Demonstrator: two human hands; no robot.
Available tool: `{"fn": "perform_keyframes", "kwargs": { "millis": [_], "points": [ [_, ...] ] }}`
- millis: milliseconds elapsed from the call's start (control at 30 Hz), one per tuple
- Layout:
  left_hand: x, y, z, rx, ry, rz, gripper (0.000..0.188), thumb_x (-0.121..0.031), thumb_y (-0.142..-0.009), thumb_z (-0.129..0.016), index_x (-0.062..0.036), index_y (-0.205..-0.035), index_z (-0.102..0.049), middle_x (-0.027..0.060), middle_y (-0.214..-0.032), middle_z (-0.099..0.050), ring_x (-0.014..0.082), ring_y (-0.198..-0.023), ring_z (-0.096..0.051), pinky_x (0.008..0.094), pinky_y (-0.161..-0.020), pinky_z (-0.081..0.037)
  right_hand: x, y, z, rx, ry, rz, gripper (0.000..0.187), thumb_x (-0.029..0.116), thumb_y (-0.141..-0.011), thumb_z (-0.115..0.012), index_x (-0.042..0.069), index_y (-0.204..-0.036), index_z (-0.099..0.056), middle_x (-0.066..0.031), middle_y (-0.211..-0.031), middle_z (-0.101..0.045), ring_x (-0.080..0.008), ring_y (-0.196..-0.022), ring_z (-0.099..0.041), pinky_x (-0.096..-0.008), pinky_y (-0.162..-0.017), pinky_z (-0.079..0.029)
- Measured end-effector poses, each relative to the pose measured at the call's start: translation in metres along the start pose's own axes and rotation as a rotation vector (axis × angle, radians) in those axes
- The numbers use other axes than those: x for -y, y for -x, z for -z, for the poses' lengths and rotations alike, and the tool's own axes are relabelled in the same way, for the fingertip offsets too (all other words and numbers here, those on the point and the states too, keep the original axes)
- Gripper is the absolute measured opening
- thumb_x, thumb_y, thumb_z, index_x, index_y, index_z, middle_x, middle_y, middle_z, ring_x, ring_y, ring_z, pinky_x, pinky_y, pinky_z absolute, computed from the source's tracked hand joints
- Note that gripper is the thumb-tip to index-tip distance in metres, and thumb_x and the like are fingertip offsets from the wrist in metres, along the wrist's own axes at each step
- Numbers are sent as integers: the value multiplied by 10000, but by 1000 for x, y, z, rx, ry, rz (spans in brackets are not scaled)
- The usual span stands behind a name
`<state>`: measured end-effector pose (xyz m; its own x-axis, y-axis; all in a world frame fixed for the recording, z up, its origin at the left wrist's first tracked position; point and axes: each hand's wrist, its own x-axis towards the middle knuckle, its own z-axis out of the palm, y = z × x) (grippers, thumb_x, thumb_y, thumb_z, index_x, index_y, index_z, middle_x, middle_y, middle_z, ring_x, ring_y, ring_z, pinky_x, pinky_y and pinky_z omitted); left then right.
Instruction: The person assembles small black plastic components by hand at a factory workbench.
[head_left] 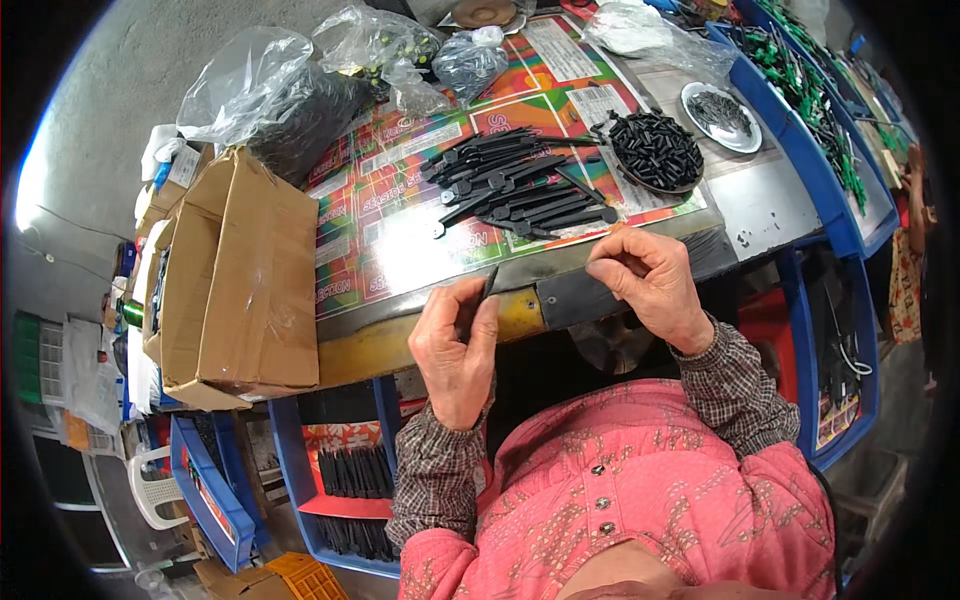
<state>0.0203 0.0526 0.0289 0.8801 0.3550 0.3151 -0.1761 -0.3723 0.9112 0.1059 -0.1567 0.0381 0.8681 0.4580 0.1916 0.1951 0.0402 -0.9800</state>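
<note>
My left hand (455,350) is over the table's front edge, thumb and fingers closed on a slim black piece (489,283) whose tip sticks up between them. To its right, my right hand (652,287) is pinched, fingertips pressed together; whatever sits in that pinch is too small or hidden to make out. The hands are apart. Beyond them lies a loose pile of long flat black strips with rounded ends (520,190). Behind my right hand stands a round bowl heaped with short black tubes (655,150). Farther right, a white plate (748,142) carries small thin metal-looking pieces.
An open cardboard box (265,290) stands at the table's left end. Plastic bags (290,95) with dark contents line the back. A blue tray (790,140) of green and black parts flanks the right side. Below the table, a blue crate (290,470) holds rows of black pieces.
</note>
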Motion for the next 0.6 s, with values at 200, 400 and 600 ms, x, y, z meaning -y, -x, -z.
{"fn": "perform_keyframes", "kwargs": {
  "millis": [200, 400, 600],
  "points": [
    [-4, 18, 30, -39, -186, -29, 170, 5, -810, -662, 30, -975, -634, 126, -812, -606, 208, -687, -590, 286, -642, -474, -2, -3, -5, -64, 83, -60, 51, 33, -873, -631, -16, -885, -636, 43, -727, -558, -10, -621, -467, -177, -538, -374],
    [-9, 54, 69, -54, -360, -23, 171, 1, -807, -674, 4, -974, -640, 135, -857, -628, 268, -723, -627, 303, -605, -485, -11, -2, 0, -68, 98, 14, 46, 32, -898, -601, 0, -918, -627, 26, -708, -533, -35, -579, -458, -182, -519, -345],
    [40, 101, 135, -212, -629, 130, 167, 2, -818, -662, 37, -980, -648, 121, -837, -652, 178, -723, -644, 278, -661, -501, -24, -4, -1, -52, 149, 8, 64, 66, -921, -602, 11, -939, -631, 31, -695, -518, -31, -569, -446, -174, -497, -294]
  ]
}}
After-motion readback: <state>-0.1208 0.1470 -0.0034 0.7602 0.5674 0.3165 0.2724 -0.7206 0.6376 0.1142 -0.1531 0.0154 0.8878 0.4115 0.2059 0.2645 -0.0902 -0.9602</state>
